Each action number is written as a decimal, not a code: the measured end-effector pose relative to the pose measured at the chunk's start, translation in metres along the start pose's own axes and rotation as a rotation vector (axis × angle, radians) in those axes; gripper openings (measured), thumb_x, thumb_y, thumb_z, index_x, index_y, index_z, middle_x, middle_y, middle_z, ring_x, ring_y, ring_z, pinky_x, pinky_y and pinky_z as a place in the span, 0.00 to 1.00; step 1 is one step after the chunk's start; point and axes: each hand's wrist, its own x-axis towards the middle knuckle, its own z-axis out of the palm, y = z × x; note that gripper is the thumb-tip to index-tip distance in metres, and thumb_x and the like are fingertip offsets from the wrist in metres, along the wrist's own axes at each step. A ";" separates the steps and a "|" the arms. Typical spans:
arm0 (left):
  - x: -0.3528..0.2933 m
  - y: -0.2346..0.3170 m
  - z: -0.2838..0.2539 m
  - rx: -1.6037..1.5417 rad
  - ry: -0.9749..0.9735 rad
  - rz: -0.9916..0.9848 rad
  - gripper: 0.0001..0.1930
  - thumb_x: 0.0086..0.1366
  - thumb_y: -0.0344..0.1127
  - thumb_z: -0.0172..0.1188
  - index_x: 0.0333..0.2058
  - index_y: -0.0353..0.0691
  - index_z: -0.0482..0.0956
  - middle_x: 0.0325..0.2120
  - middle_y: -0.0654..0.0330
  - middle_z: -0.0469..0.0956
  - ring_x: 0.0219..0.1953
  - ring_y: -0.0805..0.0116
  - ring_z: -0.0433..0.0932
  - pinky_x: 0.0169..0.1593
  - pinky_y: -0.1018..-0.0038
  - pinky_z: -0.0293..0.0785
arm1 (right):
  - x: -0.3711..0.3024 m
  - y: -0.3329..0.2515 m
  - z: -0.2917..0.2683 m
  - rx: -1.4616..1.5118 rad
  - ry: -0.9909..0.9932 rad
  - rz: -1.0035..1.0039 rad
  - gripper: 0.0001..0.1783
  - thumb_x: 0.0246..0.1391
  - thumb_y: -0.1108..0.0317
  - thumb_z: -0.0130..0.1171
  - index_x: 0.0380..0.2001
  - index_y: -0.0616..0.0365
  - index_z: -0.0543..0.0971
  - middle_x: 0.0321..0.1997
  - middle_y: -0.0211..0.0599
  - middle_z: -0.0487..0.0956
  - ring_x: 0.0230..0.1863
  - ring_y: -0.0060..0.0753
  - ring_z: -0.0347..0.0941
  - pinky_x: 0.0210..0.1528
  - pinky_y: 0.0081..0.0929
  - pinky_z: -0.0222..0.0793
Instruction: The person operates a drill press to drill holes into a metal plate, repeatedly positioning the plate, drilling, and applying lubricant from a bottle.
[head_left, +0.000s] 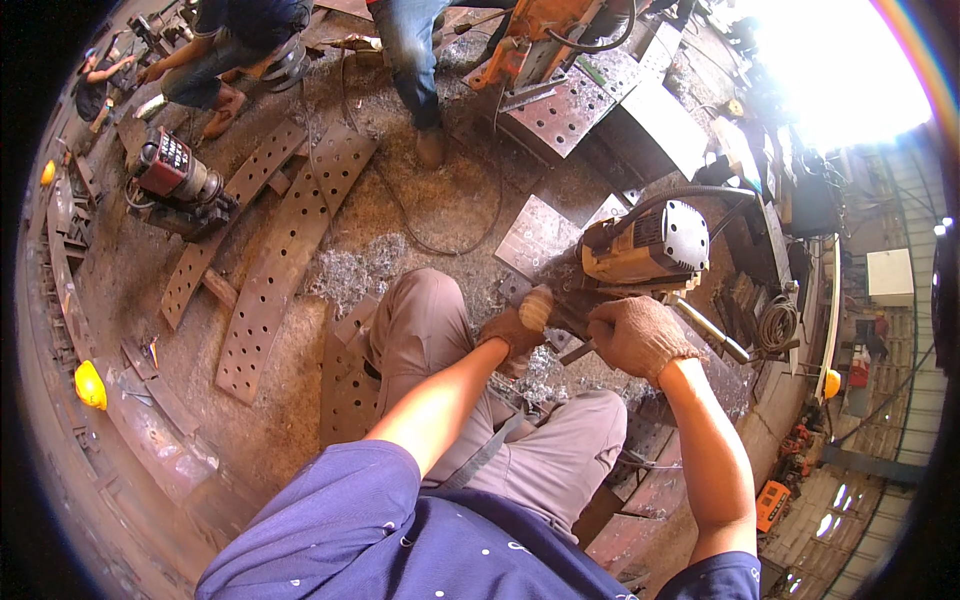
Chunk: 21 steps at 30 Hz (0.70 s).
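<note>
A yellow drill machine (635, 250) with a pale slotted end cap stands on a drilled steel plate (540, 235) just beyond my hands. My right hand (638, 335), in a brown knit glove, is closed in a fist against the near side of the machine; what it grips is hidden. A bare metal lever (712, 330) sticks out to the right of that fist. My left hand (515, 328), also gloved, is closed low at the machine's left side, and I cannot make out what is in it. Metal shavings (545, 375) lie below the hands.
Long drilled plates (290, 265) lie on the floor at left, with a red drill machine (168, 170) beside them. Cables (425, 245) cross the ground. Two people stand at the far side, one in jeans (408, 65). Yellow helmets (90, 385) rest at the left.
</note>
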 end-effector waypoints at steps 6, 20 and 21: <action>0.014 -0.012 0.002 0.001 0.009 0.010 0.40 0.53 0.64 0.75 0.56 0.37 0.89 0.56 0.44 0.89 0.58 0.48 0.89 0.62 0.57 0.83 | 0.003 -0.008 -0.007 0.007 -0.061 0.030 0.20 0.62 0.56 0.62 0.49 0.53 0.92 0.48 0.57 0.89 0.52 0.65 0.86 0.59 0.53 0.81; -0.004 0.002 -0.008 0.052 -0.015 0.014 0.40 0.52 0.64 0.74 0.54 0.36 0.90 0.54 0.42 0.89 0.57 0.48 0.89 0.60 0.57 0.84 | 0.002 -0.008 -0.003 0.028 -0.060 0.077 0.22 0.61 0.56 0.62 0.52 0.53 0.91 0.49 0.56 0.89 0.52 0.63 0.86 0.59 0.52 0.82; -0.003 0.002 -0.008 0.052 -0.015 0.010 0.40 0.52 0.64 0.74 0.54 0.36 0.90 0.54 0.42 0.89 0.57 0.48 0.89 0.60 0.56 0.84 | 0.003 -0.008 -0.003 0.026 -0.062 0.076 0.21 0.61 0.56 0.62 0.51 0.53 0.91 0.49 0.56 0.89 0.52 0.63 0.86 0.59 0.51 0.82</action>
